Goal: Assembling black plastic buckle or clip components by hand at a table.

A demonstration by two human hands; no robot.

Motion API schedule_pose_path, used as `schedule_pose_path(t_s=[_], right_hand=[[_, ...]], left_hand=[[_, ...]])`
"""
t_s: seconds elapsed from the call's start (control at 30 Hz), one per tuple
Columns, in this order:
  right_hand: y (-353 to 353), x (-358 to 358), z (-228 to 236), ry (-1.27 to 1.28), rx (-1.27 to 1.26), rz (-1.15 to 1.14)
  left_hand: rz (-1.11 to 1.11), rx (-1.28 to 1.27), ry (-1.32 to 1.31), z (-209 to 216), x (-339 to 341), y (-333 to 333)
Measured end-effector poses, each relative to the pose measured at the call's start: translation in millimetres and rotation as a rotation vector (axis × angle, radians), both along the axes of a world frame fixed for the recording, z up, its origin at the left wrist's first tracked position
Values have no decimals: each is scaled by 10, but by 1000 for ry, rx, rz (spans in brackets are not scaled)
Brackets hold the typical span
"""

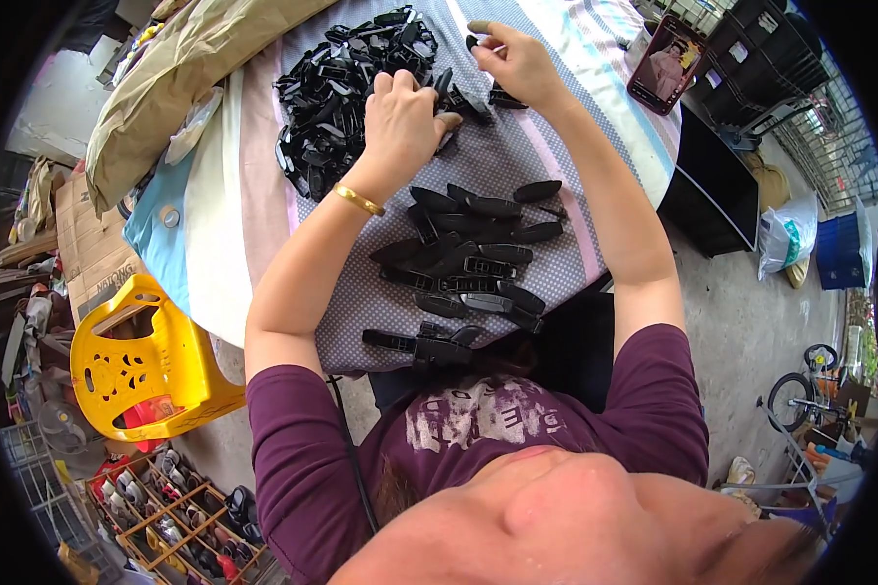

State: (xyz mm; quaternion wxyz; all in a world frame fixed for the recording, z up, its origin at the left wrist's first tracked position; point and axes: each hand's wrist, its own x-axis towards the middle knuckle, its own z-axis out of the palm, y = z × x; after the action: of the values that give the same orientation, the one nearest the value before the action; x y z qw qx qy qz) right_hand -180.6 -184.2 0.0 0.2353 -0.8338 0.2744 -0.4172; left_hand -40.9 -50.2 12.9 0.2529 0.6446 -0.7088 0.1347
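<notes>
A heap of black plastic clip-like parts (pixel 327 97) lies on the far side of the cloth-covered table. At its right edge, my left hand (pixel 400 122), a gold bangle at its wrist, is closed with curled fingers around a black plastic part (pixel 445 82); the fingers partly hide it. Farther right, my right hand (pixel 519 66) pinches a small black piece (pixel 471 43) at its fingertips. Tan coverings show on some fingertips. Just below the right hand lies another black part (pixel 505 97). Nearer to me, several longer black parts (pixel 478 249) are spread in a loose group.
A phone (pixel 667 64) leans at the table's right edge beside black crates (pixel 761 58). Brown paper sacking (pixel 180 83) covers the far left edge, with a tape roll (pixel 170 216) nearby. A yellow plastic chair (pixel 146 361) stands left, above a shoe rack (pixel 180 517).
</notes>
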Motion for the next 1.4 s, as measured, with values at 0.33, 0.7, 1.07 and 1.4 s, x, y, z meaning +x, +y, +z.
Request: schedule_pose_path(t_s=[0.33,0.7,1.07,1.4], right_hand=[[272,-50,186,-262,453,302],[596,124,161,-197,135,258],[654,93,211,-193,35,216],[746,106,199,-37,-197,38]], left_hand=[[-82,11,169,-46,40,-24],[-495,214,1598,98,310,-28],[-343,156,1381,101,363,-23],[-477,100,1567,63,262,-45]])
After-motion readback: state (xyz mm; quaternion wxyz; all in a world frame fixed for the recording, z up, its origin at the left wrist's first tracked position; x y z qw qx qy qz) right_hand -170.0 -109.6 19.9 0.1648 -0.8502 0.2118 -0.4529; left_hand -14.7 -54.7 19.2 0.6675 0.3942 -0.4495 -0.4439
